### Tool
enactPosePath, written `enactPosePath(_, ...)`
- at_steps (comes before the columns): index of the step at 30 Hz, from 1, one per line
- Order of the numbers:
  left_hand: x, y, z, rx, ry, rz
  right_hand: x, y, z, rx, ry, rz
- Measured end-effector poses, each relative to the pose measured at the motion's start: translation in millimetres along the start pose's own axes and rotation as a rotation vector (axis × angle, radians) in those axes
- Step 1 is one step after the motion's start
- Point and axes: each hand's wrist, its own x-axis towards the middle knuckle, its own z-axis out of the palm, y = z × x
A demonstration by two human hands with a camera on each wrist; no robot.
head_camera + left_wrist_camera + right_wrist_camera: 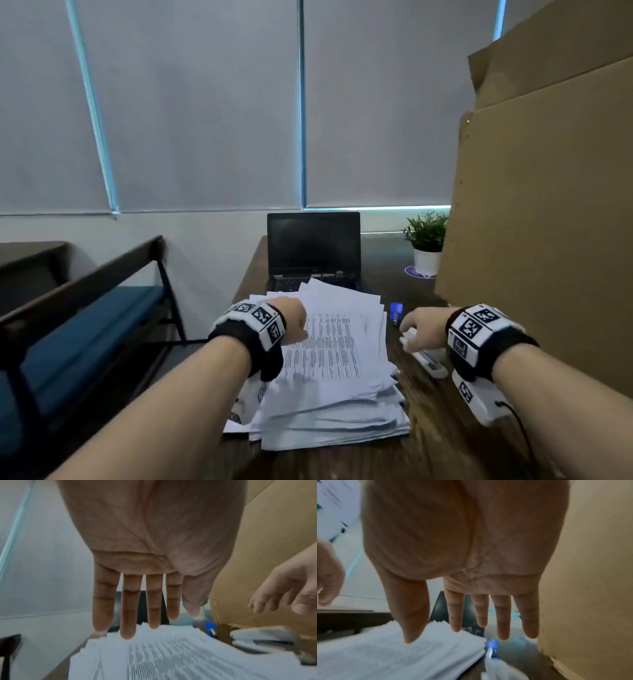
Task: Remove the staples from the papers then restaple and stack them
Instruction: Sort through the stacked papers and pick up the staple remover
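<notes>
The papers (329, 363) lie in a thick, loosely fanned heap at the middle of the bench (428, 431), printed sheet uppermost, edges stepped so the bundles do not line up. From where I stand it looks like nothing has been pulled apart yet; I cannot make out any staples at this range.

The left hand (291, 322) hovers over the heap's 10 o'clock corner, and the left wrist view shows its fingers (126, 615) straight and slightly spread, holding nothing, palm down above the top sheet. My guess is it is there to pin or lift the uppermost bundle.

The right hand (423, 325) is at 3 o'clock of the heap, above a white stapler (428, 359) that lies on the bench just beside the paper edge. Its fingers (503, 616) also hang extended and gripping nothing; whether the fingertips touch the stapler I cannot tell. A small blue staple remover (396, 311) sits at about 2 o'clock of the heap, close to the pile, beyond the right hand's fingertips. Both tools sit on the right, presumably so that hand can work them while the left manages paper.

Farther out, a dark laptop (313, 250) stands open at 12 o'clock, a potted plant (426, 240) at 1 o'clock, and a tall cardboard box (541, 222) walls off the right side.
</notes>
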Motion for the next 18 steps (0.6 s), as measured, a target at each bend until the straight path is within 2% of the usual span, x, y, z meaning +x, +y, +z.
enactPosePath(3,40.3,5.6,32.0,-0.004,-0.162,0.008,20.9,10.2,25.7,-0.004,-0.105,0.087)
enactPosePath(5,66.1,13.5,45.9,-0.016,-0.200,0.026,41.5,24.4,41.0,0.009,-0.113,0.097)
enactPosePath(8,97.7,30.9,56.1,-0.011,-0.238,0.065,67.4,48.4,51.5,0.071,-0.071,0.105)
enactPosePath(13,137.4,40.5,66.1,0.016,-0.248,0.053,97.7,67.7,45.6,0.044,-0.102,0.127)
enactPosePath(18,151.1,38.4,67.7,-0.008,-0.301,0.080,137.6,66.7,34.0,0.037,0.029,0.137)
